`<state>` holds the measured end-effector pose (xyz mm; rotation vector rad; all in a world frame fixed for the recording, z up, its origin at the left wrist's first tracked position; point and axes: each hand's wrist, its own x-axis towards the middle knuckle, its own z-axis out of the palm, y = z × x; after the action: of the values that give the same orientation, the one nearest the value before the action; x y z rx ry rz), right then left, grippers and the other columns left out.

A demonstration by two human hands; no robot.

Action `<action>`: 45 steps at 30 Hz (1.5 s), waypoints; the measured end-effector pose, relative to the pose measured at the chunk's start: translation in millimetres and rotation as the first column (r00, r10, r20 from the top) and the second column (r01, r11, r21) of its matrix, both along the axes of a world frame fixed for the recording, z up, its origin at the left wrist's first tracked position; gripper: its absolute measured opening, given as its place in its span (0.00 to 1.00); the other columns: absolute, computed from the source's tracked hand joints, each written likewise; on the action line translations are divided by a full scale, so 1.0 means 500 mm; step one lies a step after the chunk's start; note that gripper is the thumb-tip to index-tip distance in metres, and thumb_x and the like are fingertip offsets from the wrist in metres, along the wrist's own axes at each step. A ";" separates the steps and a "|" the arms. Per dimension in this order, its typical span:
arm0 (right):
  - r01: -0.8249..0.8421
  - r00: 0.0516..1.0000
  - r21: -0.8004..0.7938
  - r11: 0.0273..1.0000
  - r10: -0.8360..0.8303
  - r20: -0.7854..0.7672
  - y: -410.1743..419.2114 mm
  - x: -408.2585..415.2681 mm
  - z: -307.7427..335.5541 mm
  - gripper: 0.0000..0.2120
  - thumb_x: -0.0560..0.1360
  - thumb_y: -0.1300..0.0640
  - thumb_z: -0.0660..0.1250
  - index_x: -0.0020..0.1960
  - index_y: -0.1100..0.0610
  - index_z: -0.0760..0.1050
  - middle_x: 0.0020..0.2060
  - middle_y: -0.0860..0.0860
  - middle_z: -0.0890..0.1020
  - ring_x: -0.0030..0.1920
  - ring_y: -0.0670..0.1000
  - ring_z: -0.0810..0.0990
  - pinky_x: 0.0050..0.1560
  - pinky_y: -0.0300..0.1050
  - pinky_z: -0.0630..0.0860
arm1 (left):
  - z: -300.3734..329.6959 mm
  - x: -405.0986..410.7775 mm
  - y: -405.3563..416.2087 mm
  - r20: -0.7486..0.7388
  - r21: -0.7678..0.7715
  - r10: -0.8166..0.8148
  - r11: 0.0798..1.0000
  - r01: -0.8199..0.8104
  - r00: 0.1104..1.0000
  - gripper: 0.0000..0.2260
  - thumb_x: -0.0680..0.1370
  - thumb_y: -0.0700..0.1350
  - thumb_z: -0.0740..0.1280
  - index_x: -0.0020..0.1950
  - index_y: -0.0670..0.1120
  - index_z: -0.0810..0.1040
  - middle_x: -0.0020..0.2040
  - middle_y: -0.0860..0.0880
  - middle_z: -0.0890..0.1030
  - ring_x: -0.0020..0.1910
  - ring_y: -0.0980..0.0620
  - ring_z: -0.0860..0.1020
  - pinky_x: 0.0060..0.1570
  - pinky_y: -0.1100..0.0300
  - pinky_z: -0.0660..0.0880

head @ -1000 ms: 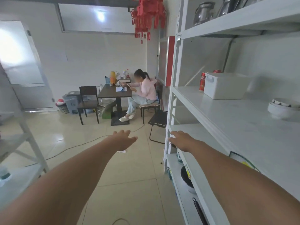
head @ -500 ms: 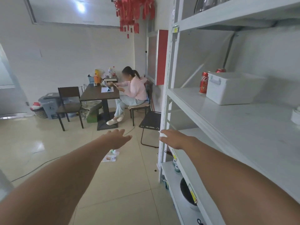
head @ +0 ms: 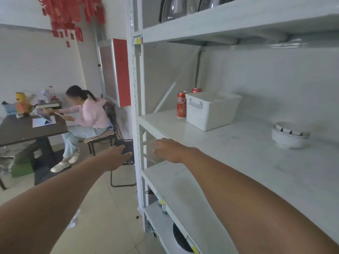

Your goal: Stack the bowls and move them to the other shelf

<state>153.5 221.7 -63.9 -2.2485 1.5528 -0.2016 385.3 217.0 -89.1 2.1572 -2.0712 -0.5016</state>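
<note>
Right of both empty, flat-fingered hands, left (head: pixel 117 155) and right (head: pixel 169 150): stacked white bowls (head: pixel 289 134) on shelf (head: pixel 229 143), well apart.

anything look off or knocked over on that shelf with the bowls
Nothing stands out. The stacked white bowls sit upright on the shelf, nested evenly. The white bin and the red can beside it stand upright too. No spill shows.

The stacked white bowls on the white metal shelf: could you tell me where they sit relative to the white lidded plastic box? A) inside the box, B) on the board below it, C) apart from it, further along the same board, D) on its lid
C: the stacked white bowls stand on the same board of the white metal shelf as the white lidded plastic box, well apart from it, with neither hand touching them.
</note>
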 end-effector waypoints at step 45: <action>0.998 0.034 -0.009 0.062 -0.419 0.907 0.587 -0.847 -0.062 0.44 0.52 0.60 0.88 0.66 0.60 0.76 0.57 0.57 0.86 0.58 0.57 0.85 0.54 0.51 0.84 | 0.038 -1.027 -0.194 -0.762 -0.230 -0.561 0.701 0.675 0.324 0.65 0.52 0.57 0.82 0.79 0.48 0.46 0.76 0.43 0.60 0.74 0.43 0.63 0.71 0.46 0.63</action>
<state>-269.9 515.0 -95.0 -0.6965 2.2008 -2.1330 -128.3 119.9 -69.9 0.6779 -2.1660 -1.4023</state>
